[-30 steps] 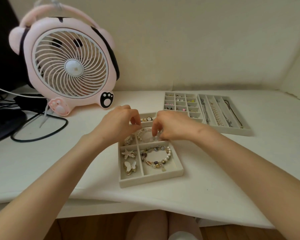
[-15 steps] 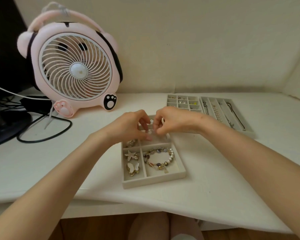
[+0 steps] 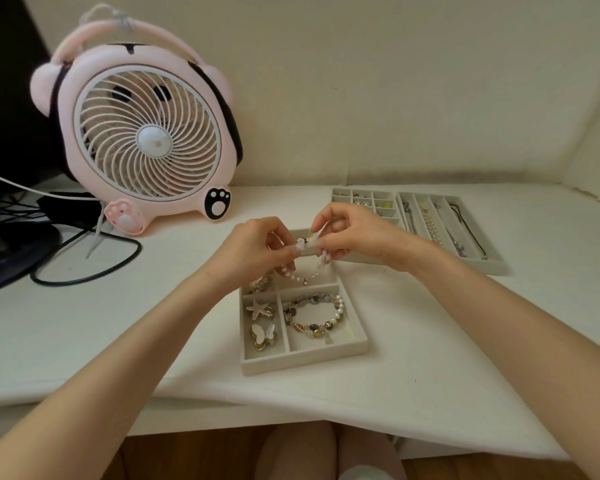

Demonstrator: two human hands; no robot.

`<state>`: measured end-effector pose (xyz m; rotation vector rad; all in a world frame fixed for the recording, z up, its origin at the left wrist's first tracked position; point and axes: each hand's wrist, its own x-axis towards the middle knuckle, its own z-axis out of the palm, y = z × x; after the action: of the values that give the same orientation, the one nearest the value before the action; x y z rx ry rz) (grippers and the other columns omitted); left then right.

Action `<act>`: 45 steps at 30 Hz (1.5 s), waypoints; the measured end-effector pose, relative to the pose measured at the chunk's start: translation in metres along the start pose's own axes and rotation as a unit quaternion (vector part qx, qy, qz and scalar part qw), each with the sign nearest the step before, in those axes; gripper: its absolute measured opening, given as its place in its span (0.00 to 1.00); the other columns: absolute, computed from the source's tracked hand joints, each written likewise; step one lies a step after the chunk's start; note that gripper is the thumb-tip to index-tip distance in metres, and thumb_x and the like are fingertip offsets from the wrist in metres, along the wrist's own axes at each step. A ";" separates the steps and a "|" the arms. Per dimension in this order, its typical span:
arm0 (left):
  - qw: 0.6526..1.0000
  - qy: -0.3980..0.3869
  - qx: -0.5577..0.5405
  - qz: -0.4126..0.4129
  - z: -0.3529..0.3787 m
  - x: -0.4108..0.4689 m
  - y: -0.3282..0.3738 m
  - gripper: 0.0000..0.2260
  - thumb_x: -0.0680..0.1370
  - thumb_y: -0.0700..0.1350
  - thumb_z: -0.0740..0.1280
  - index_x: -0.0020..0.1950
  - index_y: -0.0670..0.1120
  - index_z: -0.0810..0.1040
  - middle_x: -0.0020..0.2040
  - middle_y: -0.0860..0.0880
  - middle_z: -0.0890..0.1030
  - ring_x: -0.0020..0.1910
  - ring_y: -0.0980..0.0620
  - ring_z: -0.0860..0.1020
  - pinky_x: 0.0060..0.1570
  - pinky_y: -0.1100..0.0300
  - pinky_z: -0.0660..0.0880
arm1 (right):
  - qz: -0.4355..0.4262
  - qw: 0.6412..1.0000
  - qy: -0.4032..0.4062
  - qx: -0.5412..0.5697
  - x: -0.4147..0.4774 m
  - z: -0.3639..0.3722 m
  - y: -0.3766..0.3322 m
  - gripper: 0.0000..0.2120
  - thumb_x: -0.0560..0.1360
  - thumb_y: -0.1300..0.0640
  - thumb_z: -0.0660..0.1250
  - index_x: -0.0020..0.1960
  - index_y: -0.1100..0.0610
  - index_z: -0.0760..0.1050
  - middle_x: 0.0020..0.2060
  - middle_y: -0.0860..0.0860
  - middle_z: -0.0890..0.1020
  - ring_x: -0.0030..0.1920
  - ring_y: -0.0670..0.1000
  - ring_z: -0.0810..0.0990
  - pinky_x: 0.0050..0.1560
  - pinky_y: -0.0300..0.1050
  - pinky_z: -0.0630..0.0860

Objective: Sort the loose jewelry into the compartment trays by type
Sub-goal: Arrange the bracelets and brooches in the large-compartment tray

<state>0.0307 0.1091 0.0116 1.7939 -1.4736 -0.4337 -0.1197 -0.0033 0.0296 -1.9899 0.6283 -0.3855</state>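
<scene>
A beige compartment tray lies in front of me on the white desk. Its near right cell holds a beaded pearl bracelet. The left cells hold a starfish brooch and a butterfly brooch. Above the tray's far cells, my left hand and my right hand pinch the two ends of a white bead bracelet, which hangs in a loop between them. Two more trays sit at the back right: a small-cell earring tray and a long-slot necklace tray.
A pink animal-shaped desk fan stands at the back left, with black cables curling on the desk beside it. A dark object fills the far left edge. The wall runs close behind the trays. My knees show below the desk's front edge.
Both hands have risen from the tray's far cells, lifting the white bead bracelet so it hangs between them. The view has shifted slightly.
</scene>
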 end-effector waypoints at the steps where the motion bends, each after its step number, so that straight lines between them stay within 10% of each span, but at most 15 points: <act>1: 1.000 0.001 -0.022 -0.019 0.001 0.000 -0.001 0.06 0.74 0.45 0.71 0.44 0.44 0.76 0.34 0.48 0.84 0.33 0.53 0.82 0.41 0.56 0.78 | 0.006 1.000 0.002 0.002 0.001 0.000 0.002 0.08 0.74 0.68 0.67 0.50 0.60 0.73 0.35 0.54 0.81 0.33 0.47 0.81 0.36 0.37 0.76; 10: 0.966 0.066 0.248 0.017 0.012 0.007 -0.013 0.06 0.74 0.51 0.68 0.47 0.50 0.76 0.41 0.55 0.79 0.44 0.51 0.76 0.40 0.58 0.69 | -0.067 0.978 0.082 -0.181 0.015 0.022 0.020 0.08 0.71 0.66 0.68 0.47 0.56 0.78 0.42 0.53 0.81 0.38 0.44 0.76 0.45 0.42 0.75; 18: 0.944 -0.036 0.250 0.214 -0.006 0.002 -0.026 0.19 0.64 0.39 0.55 0.43 0.54 0.81 0.43 0.58 0.80 0.45 0.56 0.67 0.46 0.58 0.60 | -0.157 0.952 0.035 -0.262 0.006 0.009 0.025 0.23 0.69 0.73 0.58 0.44 0.51 0.84 0.38 0.39 0.80 0.43 0.39 0.70 0.48 0.34 0.65; 23: 0.917 -0.015 0.302 0.259 -0.003 0.002 -0.036 0.18 0.62 0.37 0.57 0.41 0.54 0.81 0.41 0.60 0.80 0.46 0.59 0.67 0.46 0.56 0.57 | -0.185 0.923 0.018 -0.337 0.005 0.012 0.033 0.23 0.68 0.74 0.61 0.46 0.49 0.85 0.41 0.43 0.83 0.44 0.47 0.71 0.56 0.46 0.66; 45: 0.904 -0.008 0.339 0.262 -0.001 0.005 -0.042 0.19 0.66 0.38 0.56 0.47 0.52 0.81 0.44 0.55 0.80 0.48 0.49 0.73 0.47 0.54 0.59 | -0.240 0.912 0.031 -0.332 0.004 0.018 0.038 0.21 0.66 0.69 0.59 0.42 0.48 0.84 0.43 0.45 0.82 0.44 0.44 0.68 0.51 0.40 0.58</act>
<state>0.0617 0.1072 -0.0175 1.7611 -2.2061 0.3932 -0.1175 -0.0080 -0.0120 -2.8095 0.3108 -0.5863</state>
